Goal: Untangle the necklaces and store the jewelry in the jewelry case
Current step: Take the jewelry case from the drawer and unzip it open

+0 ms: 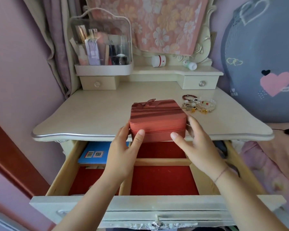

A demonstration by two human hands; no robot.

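Note:
A closed, rust-red jewelry case point(157, 114) with a bow on its lid sits at the front edge of the cream dressing table point(93, 110). My left hand point(123, 152) holds its left front corner, thumb on the front face. My right hand point(195, 145) holds the right side, thumb on the front and fingers round the right end. To the right of the case lies a tangled pile of jewelry point(198, 104): a dark red bead bracelet, pale beads and gold charms.
The table's drawer point(158, 180) stands pulled open below my hands, red-lined, with a blue booklet point(95, 152) at its left. A clear cosmetics organiser point(102, 47) stands back left, two small jars point(158, 61) on the rear shelf. A bed lies to the right.

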